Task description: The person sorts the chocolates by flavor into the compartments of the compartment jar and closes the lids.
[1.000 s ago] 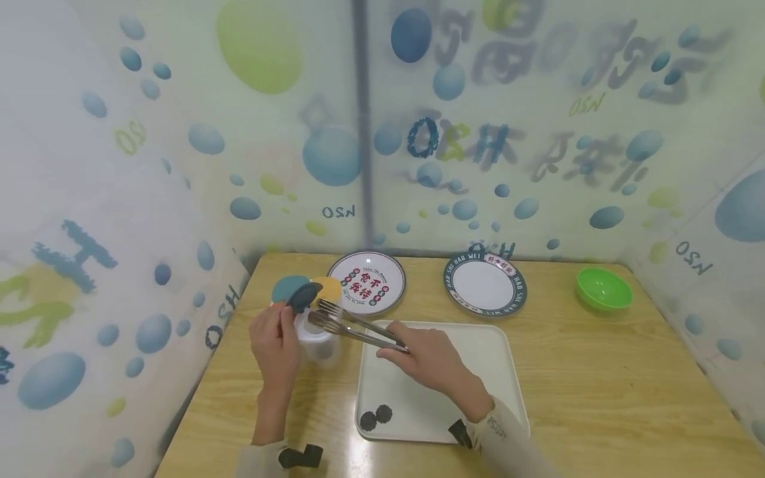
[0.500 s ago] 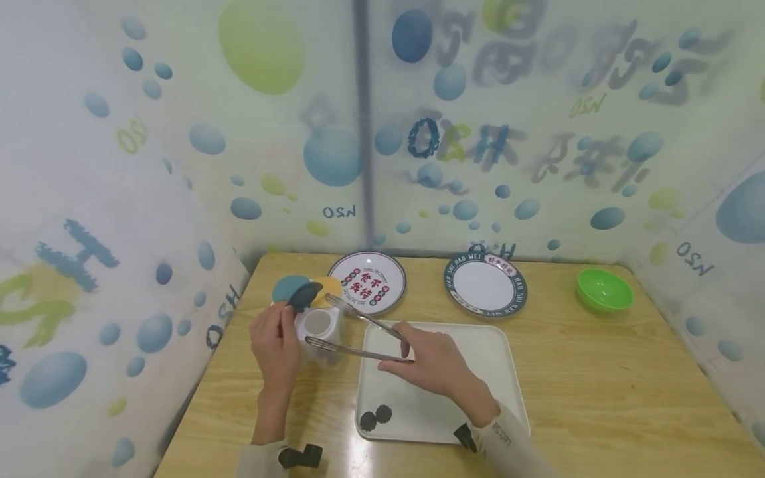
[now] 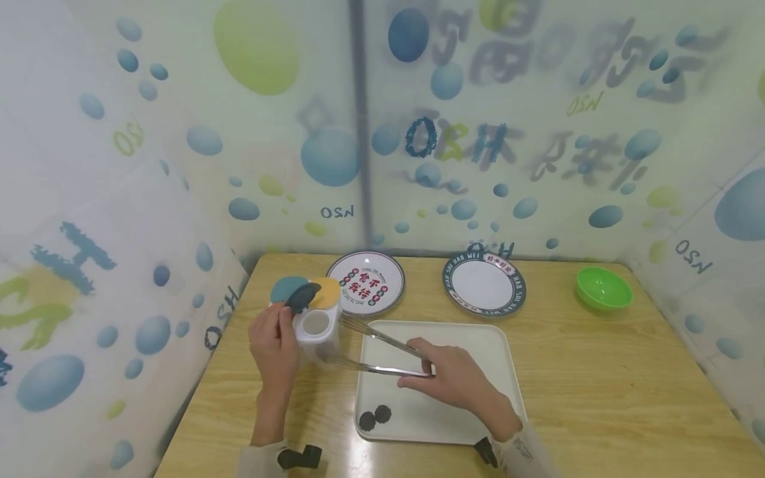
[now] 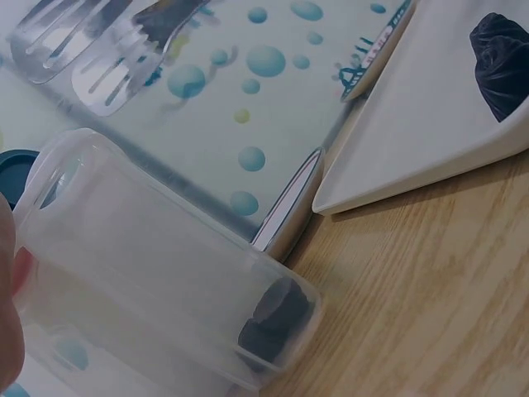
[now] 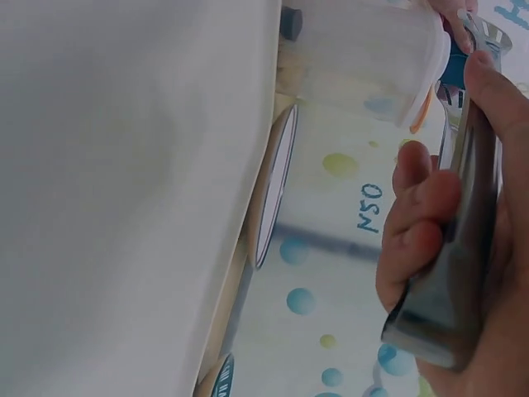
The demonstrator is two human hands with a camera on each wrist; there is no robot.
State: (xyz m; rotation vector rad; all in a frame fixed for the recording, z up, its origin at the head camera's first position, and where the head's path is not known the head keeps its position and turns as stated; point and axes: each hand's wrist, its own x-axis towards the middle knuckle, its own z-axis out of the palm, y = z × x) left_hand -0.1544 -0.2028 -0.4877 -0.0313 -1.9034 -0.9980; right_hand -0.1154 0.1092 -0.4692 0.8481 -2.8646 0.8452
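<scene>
My left hand [image 3: 273,342] pinches a dark teal flap lid [image 3: 302,297] and tips it up from a translucent storage box [image 3: 319,340] with teal and yellow lids. The round opening under that flap is uncovered. Inside the box, dark lumps [image 4: 277,322] lie at the bottom in the left wrist view. My right hand [image 3: 457,375] grips metal tongs [image 3: 388,368] over the tray, their slotted arms spread apart beside the box with nothing between them. Two dark, ridged round pieces [image 3: 375,417] lie at the near left corner of the white tray [image 3: 478,425].
Behind the tray stand a plate with red lettering [image 3: 382,262] and a plate with a dark green rim [image 3: 518,292]. A bright green bowl [image 3: 603,289] is at the far right of the wooden table [image 3: 609,385]. Patterned walls [image 3: 287,166] close off the back and sides.
The tongs were nearly closed over the box's opening; they have spread apart and drawn back to the right and nearer. The left hand still holds the flap up.
</scene>
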